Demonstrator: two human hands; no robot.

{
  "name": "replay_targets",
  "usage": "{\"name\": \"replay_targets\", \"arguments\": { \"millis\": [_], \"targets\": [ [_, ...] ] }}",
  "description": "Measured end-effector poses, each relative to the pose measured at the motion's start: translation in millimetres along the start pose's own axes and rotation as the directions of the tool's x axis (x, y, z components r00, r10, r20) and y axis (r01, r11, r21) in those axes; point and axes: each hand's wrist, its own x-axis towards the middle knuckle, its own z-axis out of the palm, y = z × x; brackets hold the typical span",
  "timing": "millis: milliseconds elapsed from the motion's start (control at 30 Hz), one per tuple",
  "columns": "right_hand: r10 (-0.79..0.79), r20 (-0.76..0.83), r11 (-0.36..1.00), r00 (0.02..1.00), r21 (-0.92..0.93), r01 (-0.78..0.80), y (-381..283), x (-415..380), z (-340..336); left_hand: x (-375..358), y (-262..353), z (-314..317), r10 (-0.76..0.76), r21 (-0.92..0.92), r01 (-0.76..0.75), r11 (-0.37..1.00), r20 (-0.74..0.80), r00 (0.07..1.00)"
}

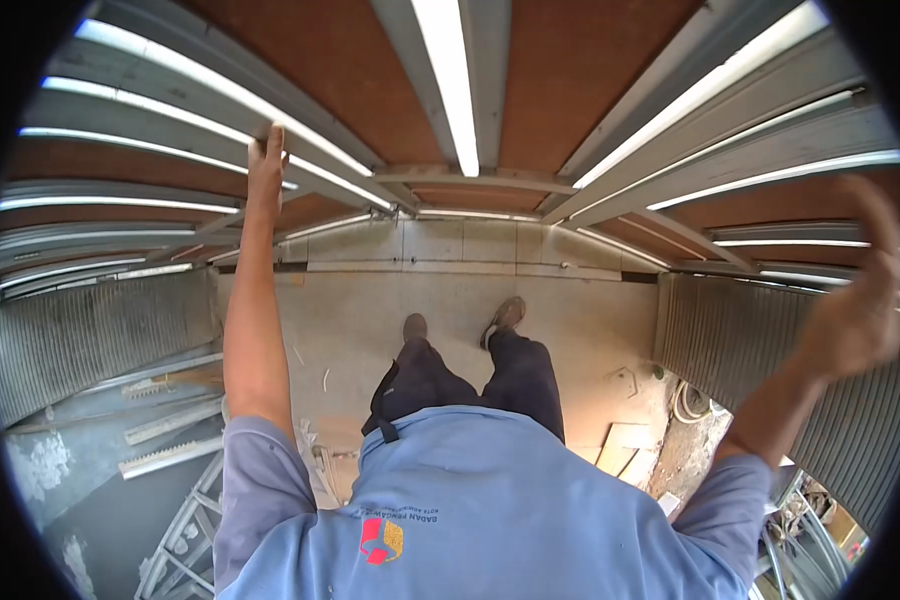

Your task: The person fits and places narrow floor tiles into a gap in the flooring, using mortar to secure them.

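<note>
A tall barred structure of grey metal bars and reddish-brown panels stands in front of me, with bright light in the gaps. My left hand is raised at the bars on the left. Its fingers look bent around the edge of one bar, and their tips are partly hidden. On the far right my right hand is lifted in front of the bars, smeared by motion. Its fingers are stretched out and apart, and I make out nothing held in it.
I stand on a pale floor, facing a low tiled ledge. Ribbed metal sheets flank both sides. Behind on the left lie long strips and a metal frame; a coiled hose and boards lie on the right.
</note>
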Motion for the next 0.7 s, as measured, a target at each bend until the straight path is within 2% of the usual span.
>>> {"name": "replay_targets", "arguments": {
  "millis": [67,100,133,167,233,267,333,400,433,533,633,700],
  "targets": [
    [0.115,0.279,0.988,0.954,0.07,-0.14,-21.8,-56.6,51.8,-5.0,-1.5,3.2,0.008,0.008,-0.008,1.0,0.048,0.999],
    [0.135,0.392,0.937,0.91,0.248,-0.246,-28.1,-88.7,81.5,-5.8,-2.2,4.9,0.019,0.001,-0.019,1.0,0.036,0.999],
    [0.128,0.485,0.88,0.865,0.346,-0.325,-37.2,-116.1,108.4,-5.0,-4.6,6.4,0.027,-0.009,-0.026,1.0,0.026,0.999],
    [0.141,0.529,0.863,0.837,0.349,-0.366,-48.9,-147.6,133.1,-6.9,-6.4,3.7,0.043,-0.018,-0.042,0.999,0.069,0.997],
    [0.209,0.734,0.866,0.646,0.168,-0.471,-74.3,-205.9,165.1,-3.5,-18.9,-3.3,0.08,-0.016,-0.079,0.997,0.148,0.986],
    [0.214,0.785,0.853,0.582,0.141,-0.503,-87.8,-234.5,178.4,-6.6,-20.8,-5.5,0.097,-0.034,-0.092,0.995,0.198,0.975],
    [0.206,0.864,0.828,0.459,0.096,-0.552,-115.3,-280.5,209.8,-0.9,-37.3,-14.9,0.085,0.033,-0.098,0.995,0.283,0.955],
    [0.183,0.893,0.804,0.411,0.105,-0.586,-144.2,-316.7,241.8,10.7,-62.7,-24.1,0.089,0.119,-0.14,0.983,0.358,0.929],
    [0.172,0.908,0.791,0.383,0.104,-0.602,-157.9,-335.7,257.4,4.6,-66.5,-19.8,0.149,0.071,-0.177,0.982,0.295,0.944],
    [0.067,0.92,0.789,0.386,0.188,-0.585,-183.4,-398.1,338.2,-8.3,-96.9,-14.2,0.175,0.126,-0.218,0.968,0.286,0.942],
    [-0.008,0.965,0.779,0.261,0.17,-0.604,-205.0,-446.9,440.4,-16.5,-140.9,-4.4,0.249,-0.031,-0.256,0.966,0.374,0.893],
    [-0.033,0.937,0.779,0.348,0.243,-0.578,-223.6,-478.7,511.0,-5.1,-190.7,0.7,0.243,-0.013,-0.255,0.967,0.351,0.904]
  ]
}}
